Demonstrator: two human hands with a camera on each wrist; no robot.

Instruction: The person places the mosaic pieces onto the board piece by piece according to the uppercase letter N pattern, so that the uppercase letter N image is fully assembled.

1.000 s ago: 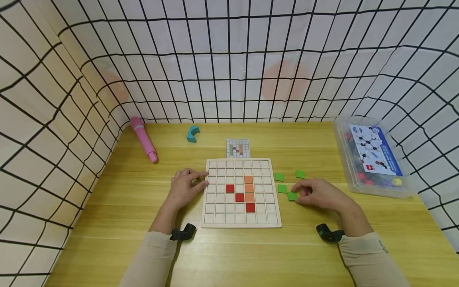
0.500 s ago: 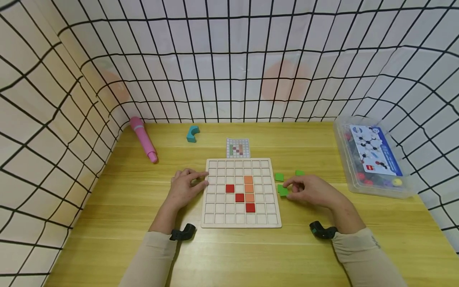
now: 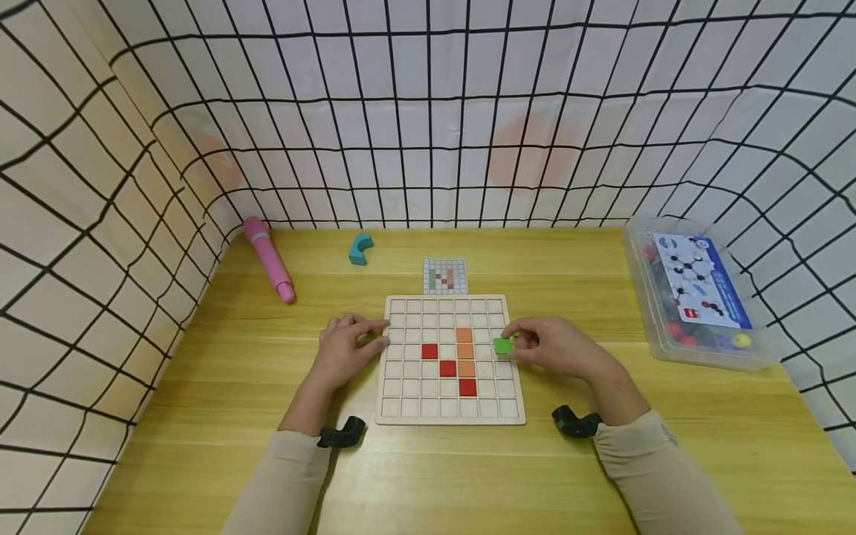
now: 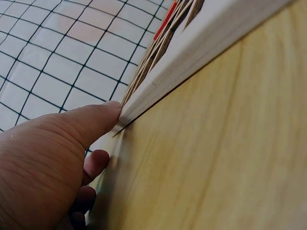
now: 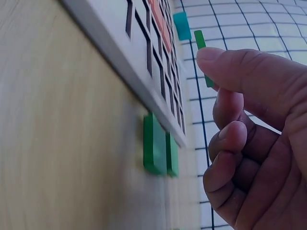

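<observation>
A wooden grid board (image 3: 410, 407) lies in the middle of the table, with red tiles (image 3: 447, 368) and orange tiles (image 3: 464, 351) in some of its squares. My left hand (image 3: 344, 349) touches the board's left edge with thumb and forefinger, the thumb against its side in the left wrist view. Over the board's right edge, my right hand (image 3: 555, 348) pinches a green square tile (image 3: 503, 347) between thumb and forefinger; the right wrist view has this tile edge-on, raised off the board. Loose green tiles (image 5: 154, 146) lie beside the board, mostly hidden by the hand in the head view.
A small printed grid card (image 3: 444, 276) lies at the board's far edge. A pink pen-like object (image 3: 270, 260) and a teal arch block (image 3: 360, 249) are at the back left. A clear plastic box (image 3: 702, 293) stands at right. Black wire mesh (image 3: 428, 148) surrounds the table's back and sides.
My right hand has picked up a green tile from the table and carried it leftward and slightly away, over the board's right edge. The left hand has stayed put.
</observation>
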